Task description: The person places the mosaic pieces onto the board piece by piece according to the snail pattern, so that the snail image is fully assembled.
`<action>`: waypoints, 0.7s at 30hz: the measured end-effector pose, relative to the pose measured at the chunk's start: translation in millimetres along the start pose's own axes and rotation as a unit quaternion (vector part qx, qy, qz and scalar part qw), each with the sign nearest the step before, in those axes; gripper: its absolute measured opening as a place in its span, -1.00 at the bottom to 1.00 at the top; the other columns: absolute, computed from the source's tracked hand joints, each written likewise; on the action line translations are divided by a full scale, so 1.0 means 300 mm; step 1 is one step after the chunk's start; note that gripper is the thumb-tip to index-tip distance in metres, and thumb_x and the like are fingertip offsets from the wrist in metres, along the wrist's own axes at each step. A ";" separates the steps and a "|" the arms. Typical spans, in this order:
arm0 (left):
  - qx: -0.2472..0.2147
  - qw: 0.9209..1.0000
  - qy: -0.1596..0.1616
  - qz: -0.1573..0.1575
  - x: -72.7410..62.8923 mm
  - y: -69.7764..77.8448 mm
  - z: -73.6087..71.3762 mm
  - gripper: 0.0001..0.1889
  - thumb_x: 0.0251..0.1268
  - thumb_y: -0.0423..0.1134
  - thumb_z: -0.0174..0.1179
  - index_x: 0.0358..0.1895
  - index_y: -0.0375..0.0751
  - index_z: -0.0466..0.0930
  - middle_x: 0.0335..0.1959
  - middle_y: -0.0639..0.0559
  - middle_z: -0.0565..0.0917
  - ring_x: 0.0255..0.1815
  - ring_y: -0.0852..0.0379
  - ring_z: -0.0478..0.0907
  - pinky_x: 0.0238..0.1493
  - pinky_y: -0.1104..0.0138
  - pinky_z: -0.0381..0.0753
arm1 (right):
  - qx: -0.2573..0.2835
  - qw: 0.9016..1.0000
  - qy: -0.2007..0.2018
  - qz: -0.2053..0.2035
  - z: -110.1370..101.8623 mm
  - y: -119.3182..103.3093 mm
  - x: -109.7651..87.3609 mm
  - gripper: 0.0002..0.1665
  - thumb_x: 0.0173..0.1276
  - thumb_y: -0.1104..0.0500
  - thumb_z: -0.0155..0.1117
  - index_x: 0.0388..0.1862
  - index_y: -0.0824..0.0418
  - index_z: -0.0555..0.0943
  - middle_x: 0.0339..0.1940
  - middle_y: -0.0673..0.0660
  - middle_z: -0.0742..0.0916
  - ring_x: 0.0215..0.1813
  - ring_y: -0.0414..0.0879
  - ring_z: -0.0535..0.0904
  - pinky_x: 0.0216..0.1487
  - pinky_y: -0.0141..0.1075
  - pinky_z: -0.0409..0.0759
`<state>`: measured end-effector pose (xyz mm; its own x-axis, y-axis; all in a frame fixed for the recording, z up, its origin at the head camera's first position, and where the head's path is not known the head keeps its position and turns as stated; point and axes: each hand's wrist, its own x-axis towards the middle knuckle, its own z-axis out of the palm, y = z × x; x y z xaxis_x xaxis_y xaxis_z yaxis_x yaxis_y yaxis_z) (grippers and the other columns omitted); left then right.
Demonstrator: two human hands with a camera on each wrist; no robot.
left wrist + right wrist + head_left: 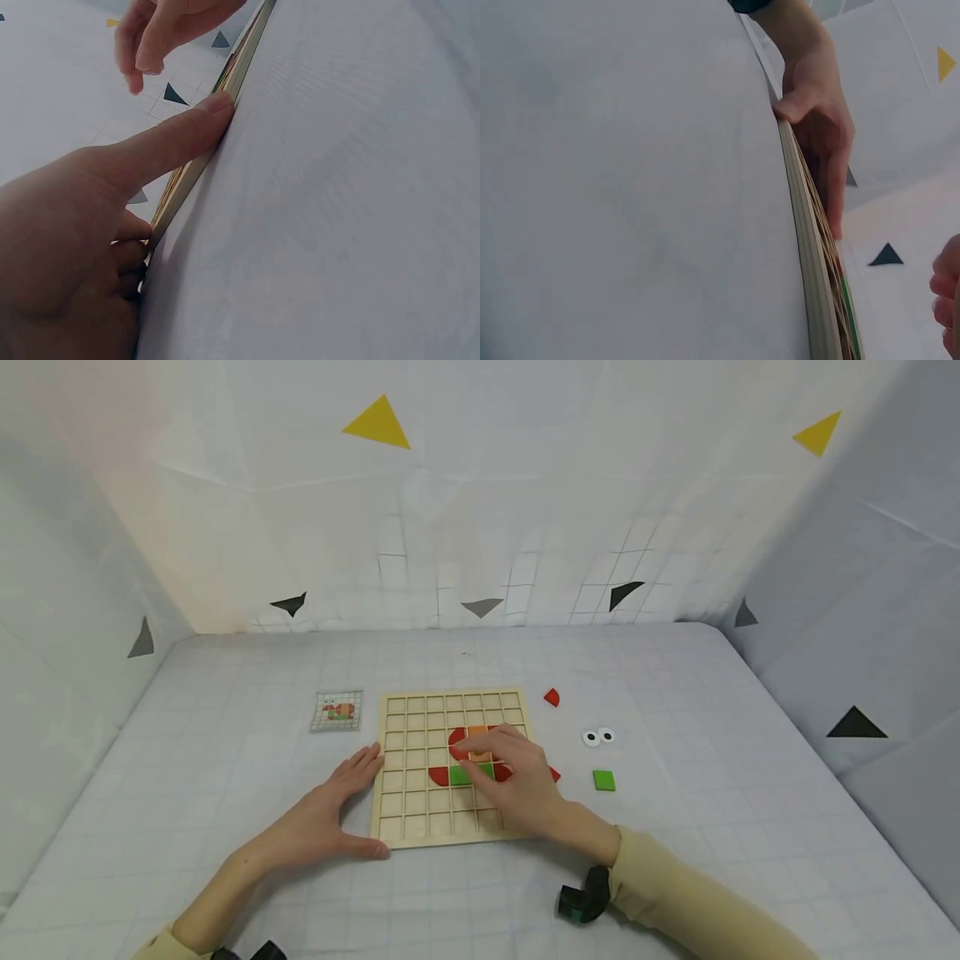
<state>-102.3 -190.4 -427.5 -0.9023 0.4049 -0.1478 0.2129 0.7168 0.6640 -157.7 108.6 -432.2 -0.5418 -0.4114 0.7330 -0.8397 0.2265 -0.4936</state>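
Observation:
A wooden grid board (415, 793) lies on the table with flat pieces on it: red quarter-circles (439, 776), a green strip (460, 774) and an orange part (477, 732). My left hand (327, 817) rests at its near left corner, straight fingers along the left side, thumb (214, 105) touching the front edge. Over the board is my right hand (521, 777), thumb and index finger apart around a red piece (458, 752); no grip on it shows. In the left wrist view, the right hand (176, 26) appears raised above the board. Part of the pattern is hidden beneath it.
A small picture card (337, 711) lies left of the board. To the right are a red quarter-circle (552, 697), two eye discs (598, 737) and a green square (603, 780). Another red piece (554, 774) is partly covered by the right hand.

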 end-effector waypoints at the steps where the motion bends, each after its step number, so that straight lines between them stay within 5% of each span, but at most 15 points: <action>1: -0.001 1.000 0.000 -0.002 0.001 0.000 0.001 0.30 -0.24 0.38 0.50 0.61 -0.06 0.02 0.67 0.11 -0.09 0.67 -0.11 -0.22 0.56 -0.17 -0.05 | -0.003 1.000 -0.008 0.010 -0.017 0.005 -0.005 -0.71 0.20 0.38 0.44 -0.07 0.24 0.71 -0.19 0.10 0.81 -0.16 -0.07 0.63 -0.21 -0.22 0.66; 6: 0.000 1.000 0.000 -0.006 0.006 0.000 0.005 0.31 -0.25 0.37 0.51 0.61 -0.05 0.02 0.67 0.12 -0.09 0.67 -0.11 -0.22 0.57 -0.16 -0.05 | -0.016 0.999 -0.032 0.038 -0.120 0.047 -0.046 -0.66 0.17 0.36 0.48 -0.04 0.22 0.72 -0.19 0.10 0.81 -0.13 -0.06 0.63 -0.15 -0.16 0.64; 10: 0.005 1.000 0.002 -0.001 0.006 -0.002 0.004 0.31 -0.25 0.39 0.49 0.62 -0.05 0.01 0.67 0.10 -0.08 0.67 -0.12 -0.21 0.57 -0.16 -0.05 | -0.027 0.999 -0.027 0.037 -0.217 0.077 -0.081 -0.57 0.06 0.42 0.53 -0.04 0.23 0.72 -0.18 0.13 0.81 -0.08 -0.07 0.65 -0.01 -0.35 0.61; 21: 0.004 1.000 -0.001 -0.001 0.003 -0.002 0.001 0.31 -0.25 0.39 0.49 0.62 -0.06 0.01 0.67 0.11 -0.09 0.67 -0.12 -0.22 0.56 -0.18 -0.05 | -0.095 0.980 -0.092 0.150 -0.436 0.117 -0.222 -0.55 0.10 0.32 0.57 0.00 0.13 0.73 -0.10 -0.01 0.78 -0.02 -0.13 0.64 0.09 -0.50 0.54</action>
<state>-103.1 -190.4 -428.2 -0.9019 0.4050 -0.1504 0.2141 0.7215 0.6585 -155.9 259.6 -437.2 -0.7638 -0.4493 0.4634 -0.6453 0.5145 -0.5647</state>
